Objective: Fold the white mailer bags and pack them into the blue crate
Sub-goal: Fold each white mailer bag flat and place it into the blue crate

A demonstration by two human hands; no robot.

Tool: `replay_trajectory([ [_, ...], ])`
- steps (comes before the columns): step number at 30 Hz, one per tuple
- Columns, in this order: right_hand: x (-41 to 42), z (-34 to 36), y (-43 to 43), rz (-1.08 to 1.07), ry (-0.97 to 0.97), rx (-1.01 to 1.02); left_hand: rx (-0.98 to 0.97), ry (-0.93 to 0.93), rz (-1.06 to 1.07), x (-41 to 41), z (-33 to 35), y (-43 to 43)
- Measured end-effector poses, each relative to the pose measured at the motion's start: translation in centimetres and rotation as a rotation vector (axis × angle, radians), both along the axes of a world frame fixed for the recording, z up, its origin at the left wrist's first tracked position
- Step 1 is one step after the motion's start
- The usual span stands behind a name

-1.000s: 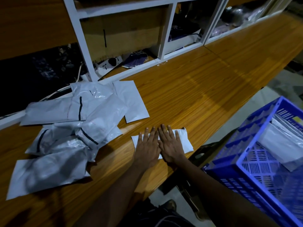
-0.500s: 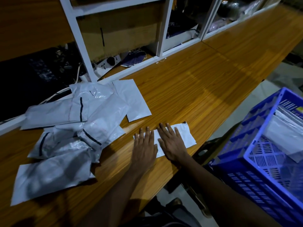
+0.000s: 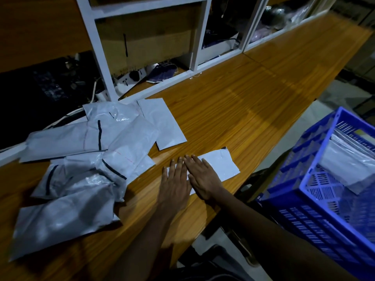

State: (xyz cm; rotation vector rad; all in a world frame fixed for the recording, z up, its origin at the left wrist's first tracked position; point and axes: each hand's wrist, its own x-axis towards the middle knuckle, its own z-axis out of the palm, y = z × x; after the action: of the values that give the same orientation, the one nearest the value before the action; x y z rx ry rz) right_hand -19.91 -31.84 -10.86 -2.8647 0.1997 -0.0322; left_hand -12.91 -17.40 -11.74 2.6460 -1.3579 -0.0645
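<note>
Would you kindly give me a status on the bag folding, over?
Left hand and right hand pressing flat on the folded bag. Bag at the table front edge, blue crate to its right. Unfolded pile left, nothing blocking.

Dim, patchy light for you here, with a wide-lens warp.
A warm pool lights the middle of the surface; the shelf opening at your left sinks to near black and your forearms go almost to silhouette. The white mailer bags show soft sheen on their wrinkles and throw dark shadows on their near side. The white frame bows toward the corners, and the blue crate is smeared by motion blur.
</note>
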Motion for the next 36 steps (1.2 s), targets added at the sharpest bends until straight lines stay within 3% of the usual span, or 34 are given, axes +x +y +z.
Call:
replay_trajectory([
  [21,-1.2,-0.4,-8.1,-0.071,0.093,-0.045,0.048,0.050,0.036,0.1,-0.1,-0.2],
  [36,-0.9,0.0,-9.3,-0.202,0.168,-0.055,0.102,0.019,0.050,0.1,0.9,-0.6],
])
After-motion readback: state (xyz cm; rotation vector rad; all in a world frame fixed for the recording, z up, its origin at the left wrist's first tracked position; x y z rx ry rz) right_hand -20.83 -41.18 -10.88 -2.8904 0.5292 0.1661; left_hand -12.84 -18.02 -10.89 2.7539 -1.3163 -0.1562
